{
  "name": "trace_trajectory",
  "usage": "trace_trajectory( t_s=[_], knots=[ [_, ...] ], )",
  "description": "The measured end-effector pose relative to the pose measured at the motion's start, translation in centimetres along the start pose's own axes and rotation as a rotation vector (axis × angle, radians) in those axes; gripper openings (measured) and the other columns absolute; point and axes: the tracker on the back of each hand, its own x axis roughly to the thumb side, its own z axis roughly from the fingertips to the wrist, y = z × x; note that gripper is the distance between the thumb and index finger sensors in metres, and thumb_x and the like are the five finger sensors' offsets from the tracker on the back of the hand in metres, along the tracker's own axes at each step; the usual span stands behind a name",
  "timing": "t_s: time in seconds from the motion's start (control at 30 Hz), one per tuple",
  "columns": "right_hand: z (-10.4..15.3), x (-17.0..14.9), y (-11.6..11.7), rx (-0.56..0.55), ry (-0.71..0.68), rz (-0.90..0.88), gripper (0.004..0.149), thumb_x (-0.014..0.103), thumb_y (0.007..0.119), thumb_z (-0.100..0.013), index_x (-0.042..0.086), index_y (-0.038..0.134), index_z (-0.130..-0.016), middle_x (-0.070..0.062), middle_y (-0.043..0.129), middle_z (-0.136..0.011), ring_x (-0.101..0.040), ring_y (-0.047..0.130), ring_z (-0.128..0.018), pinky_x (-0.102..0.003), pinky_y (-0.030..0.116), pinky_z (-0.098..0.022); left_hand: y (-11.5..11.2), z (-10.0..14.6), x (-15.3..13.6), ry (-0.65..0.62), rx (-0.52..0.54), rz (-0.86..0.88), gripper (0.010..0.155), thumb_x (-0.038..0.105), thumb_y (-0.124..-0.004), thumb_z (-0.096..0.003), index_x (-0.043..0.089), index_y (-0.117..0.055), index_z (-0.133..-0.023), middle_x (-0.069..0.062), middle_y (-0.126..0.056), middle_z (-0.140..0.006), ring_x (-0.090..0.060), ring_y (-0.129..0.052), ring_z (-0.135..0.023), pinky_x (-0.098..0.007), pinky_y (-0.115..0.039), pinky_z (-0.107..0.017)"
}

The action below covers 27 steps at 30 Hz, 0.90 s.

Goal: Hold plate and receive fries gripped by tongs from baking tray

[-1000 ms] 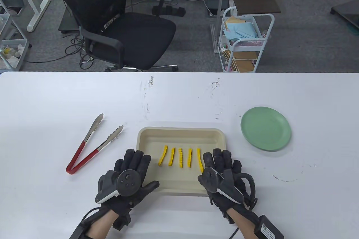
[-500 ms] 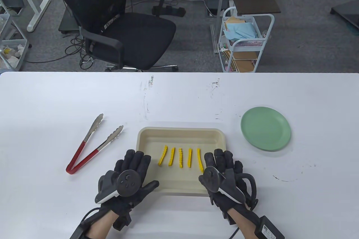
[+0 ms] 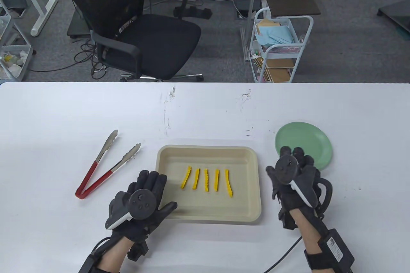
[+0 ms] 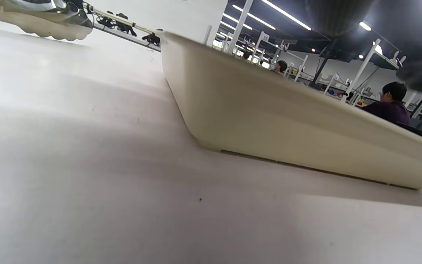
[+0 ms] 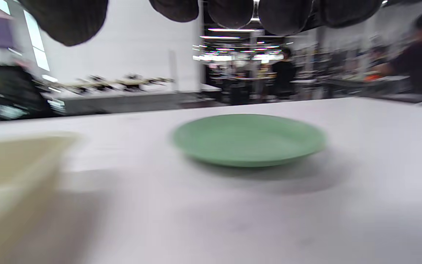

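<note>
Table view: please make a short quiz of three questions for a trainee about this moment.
1. True or false: the tongs lie left of the tray.
2. How many fries are in the tray?
3. Which is nearest the plate? A) left hand B) right hand C) tongs

Key: 1 true; 2 five; 3 B.

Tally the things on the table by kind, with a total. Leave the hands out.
Fries: 5
Tongs: 1
Baking tray: 1
Green plate: 1
Total: 8
</note>
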Motion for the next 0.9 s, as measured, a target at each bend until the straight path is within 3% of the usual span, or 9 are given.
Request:
trace_trajectory(
  t_s=[0.07, 0.13, 0.27, 0.3, 0.33, 0.37, 0.5, 0.67, 0.9],
  knots=[
    [-3.3, -2.0, 1.2, 0.097, 0.182, 0.098, 0.08, 0.062, 0.065, -0.043, 0.024, 0.032, -0.106, -0.015, 0.031, -0.109, -0.054, 0.046, -0.099, -0.069, 0.049, -0.066, 0.3, 0.1, 0.1, -0.001, 0.026, 0.01, 0.085, 0.063, -0.055, -0.0581, 0.015, -0.013, -0.115, -0.012, -0.012, -0.121, -0.042, -0.006, -0.11, -0.07, -0.018, -0.073],
    [-4.8, -3.5, 2.2, 0.184, 0.288, 0.054, 0.085, 0.064, 0.065, -0.042, 0.022, 0.027, -0.106, -0.017, 0.027, -0.108, -0.056, 0.045, -0.099, -0.069, 0.049, -0.066, 0.5, 0.2, 0.3, -0.004, 0.038, 0.012, 0.085, 0.063, -0.055, -0.0582, 0.015, -0.013, -0.115, -0.013, -0.012, -0.122, -0.043, -0.006, -0.11, -0.07, -0.018, -0.073],
    [-6.3, -5.7, 4.0, 0.301, 0.422, 0.01, 0.093, 0.067, 0.066, -0.04, 0.012, 0.03, -0.105, -0.022, 0.045, -0.102, -0.05, 0.068, -0.088, -0.064, 0.062, -0.059, 0.7, 0.2, 0.3, -0.006, 0.043, 0.008, 0.085, 0.063, -0.055, -0.0582, 0.015, -0.014, -0.115, -0.013, -0.014, -0.122, -0.043, -0.008, -0.11, -0.07, -0.019, -0.073],
    [-6.5, -6.0, 4.5, 0.314, 0.448, 0.018, 0.095, 0.068, 0.067, -0.039, 0.009, 0.03, -0.105, -0.022, 0.048, -0.101, -0.045, 0.079, -0.08, -0.059, 0.071, -0.052, 0.7, 0.1, 0.3, -0.001, 0.032, 0.011, 0.084, 0.062, -0.055, -0.0583, 0.015, -0.015, -0.115, -0.013, -0.016, -0.122, -0.043, -0.01, -0.111, -0.07, -0.02, -0.073],
    [-6.8, -6.4, 5.1, 0.319, 0.476, 0.036, 0.099, 0.07, 0.067, -0.038, 0.008, 0.028, -0.104, -0.021, 0.053, -0.098, -0.034, 0.093, -0.059, -0.044, 0.081, -0.032, 0.7, 0.0, 0.2, 0.003, 0.021, 0.022, 0.084, 0.062, -0.055, -0.0584, 0.015, -0.015, -0.115, -0.013, -0.02, -0.122, -0.043, -0.011, -0.111, -0.07, -0.021, -0.073],
    [-6.9, -6.5, 5.4, 0.323, 0.482, 0.038, 0.101, 0.072, 0.066, -0.037, 0.008, 0.027, -0.104, -0.018, 0.058, -0.095, -0.026, 0.099, -0.045, -0.036, 0.084, -0.021, 0.7, -0.1, 0.1, 0.005, 0.016, 0.031, 0.084, 0.062, -0.055, -0.0585, 0.015, -0.016, -0.115, -0.013, -0.02, -0.122, -0.043, -0.012, -0.111, -0.07, -0.021, -0.073],
    [-7.6, -6.8, 6.5, 0.333, 0.511, -0.017, 0.106, 0.075, 0.068, -0.033, 0.006, 0.028, -0.102, -0.012, 0.069, -0.087, -0.014, 0.1, -0.025, -0.028, 0.083, -0.007, 0.6, -0.2, -0.3, 0.017, 0.007, 0.039, 0.083, 0.061, -0.056, -0.0586, 0.014, -0.016, -0.115, -0.013, -0.02, -0.121, -0.043, -0.012, -0.111, -0.07, -0.021, -0.073],
    [-8.4, -6.3, 6.0, 0.259, 0.568, -0.107, 0.098, 0.058, 0.085, -0.035, 0.003, 0.036, -0.1, -0.01, 0.078, -0.08, -0.011, 0.099, -0.017, -0.028, 0.083, -0.003, 0.7, -0.2, -0.5, 0.023, 0.01, 0.041, 0.083, 0.061, -0.056, -0.0588, 0.014, -0.016, -0.115, -0.013, -0.02, -0.121, -0.044, -0.012, -0.11, -0.07, -0.022, -0.073],
    [-9.4, -7.0, 6.2, 0.266, 0.635, -0.217, 0.081, 0.037, 0.085, -0.04, 0.002, 0.042, -0.099, -0.008, 0.085, -0.068, -0.009, 0.099, -0.013, -0.03, 0.085, -0.004, 0.8, -0.2, -1.2, 0.038, 0.023, 0.056, 0.083, 0.06, -0.056, -0.0589, 0.014, -0.018, -0.115, -0.014, -0.021, -0.121, -0.044, -0.012, -0.11, -0.07, -0.022, -0.073]
  ],
)
